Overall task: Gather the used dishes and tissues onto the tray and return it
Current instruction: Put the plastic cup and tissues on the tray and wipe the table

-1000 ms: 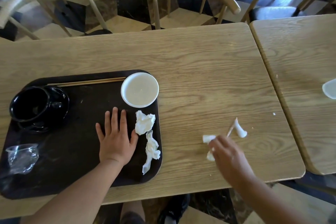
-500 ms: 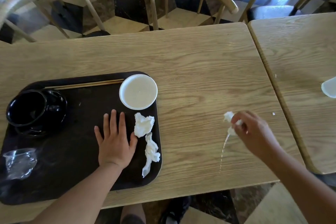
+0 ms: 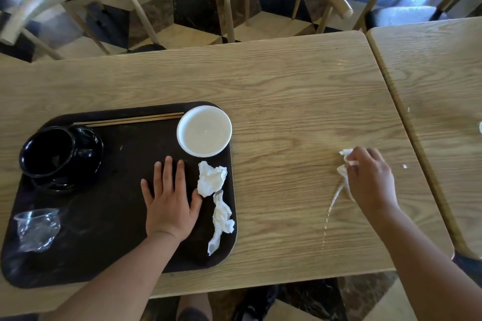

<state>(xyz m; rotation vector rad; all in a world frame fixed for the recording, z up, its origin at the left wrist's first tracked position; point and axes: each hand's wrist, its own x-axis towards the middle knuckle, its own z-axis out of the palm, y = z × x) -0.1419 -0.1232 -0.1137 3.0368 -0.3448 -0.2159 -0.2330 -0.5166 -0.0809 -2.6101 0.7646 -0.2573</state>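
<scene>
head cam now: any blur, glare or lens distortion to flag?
Head view: right hand and the tissue it grips are motion-smeared; left hand flat on the tray is sharp. Wide-angle bowing curves the table edges. Bluish glare on the floor at top right; the black cup shows small highlights.

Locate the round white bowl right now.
The round white bowl sits in the dark brown tray's far right corner, by the wooden chopsticks' tips, beyond the crumpled white tissues.
</scene>
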